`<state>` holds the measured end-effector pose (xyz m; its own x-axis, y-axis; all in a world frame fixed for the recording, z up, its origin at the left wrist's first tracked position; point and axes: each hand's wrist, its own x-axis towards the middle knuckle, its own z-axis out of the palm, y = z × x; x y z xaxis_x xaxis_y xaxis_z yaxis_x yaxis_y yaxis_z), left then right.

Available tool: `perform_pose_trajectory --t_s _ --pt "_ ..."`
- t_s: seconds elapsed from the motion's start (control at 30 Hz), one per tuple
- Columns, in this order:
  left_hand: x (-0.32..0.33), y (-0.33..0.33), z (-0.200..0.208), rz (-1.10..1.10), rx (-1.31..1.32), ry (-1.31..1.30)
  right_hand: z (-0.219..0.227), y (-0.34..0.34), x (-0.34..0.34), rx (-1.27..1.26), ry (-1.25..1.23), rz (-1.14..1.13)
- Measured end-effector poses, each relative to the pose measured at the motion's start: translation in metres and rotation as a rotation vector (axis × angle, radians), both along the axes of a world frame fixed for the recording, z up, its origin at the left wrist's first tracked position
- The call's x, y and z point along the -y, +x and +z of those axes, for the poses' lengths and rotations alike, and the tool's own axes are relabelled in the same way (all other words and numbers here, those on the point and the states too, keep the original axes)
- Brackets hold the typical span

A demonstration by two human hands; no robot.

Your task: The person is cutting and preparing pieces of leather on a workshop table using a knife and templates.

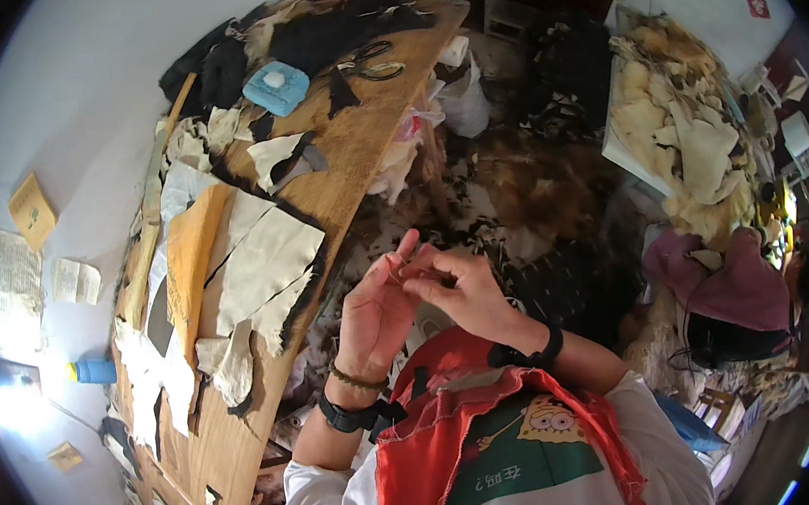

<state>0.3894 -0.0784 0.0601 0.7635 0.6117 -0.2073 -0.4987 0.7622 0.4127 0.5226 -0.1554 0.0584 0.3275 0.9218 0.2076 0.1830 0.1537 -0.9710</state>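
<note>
Thin, thread-like strand (413,273), barely visible in the head view, pinched between both hands in front of the chest. Left hand (378,312) and right hand (461,291) touch at closed fingertips. Wooden counter (357,151) lies left, beyond them.

A small red square sign (756,3) hangs on the far wall; paper sheets (12,272) are stuck at left.
</note>
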Motion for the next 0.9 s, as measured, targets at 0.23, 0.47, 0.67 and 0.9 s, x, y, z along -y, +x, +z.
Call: perform_pose_trajectory --t_s 0.23,0.47,0.67,0.9 --pt "0.013 0.010 -0.007 0.006 -0.073 -0.009 -0.016 0.014 0.011 -0.149 -0.043 0.092" --pt "0.025 0.004 -0.015 -0.025 -0.215 0.067 -0.012 0.030 0.027 -0.814 -0.146 0.089" --pt "0.038 0.011 -0.011 -0.096 -0.347 0.039 -0.021 0.028 0.032 -1.020 -0.151 0.024" --pt "0.050 0.020 -0.013 -0.095 -0.356 0.068 -0.024 0.029 0.038 -0.906 -0.229 -0.066"
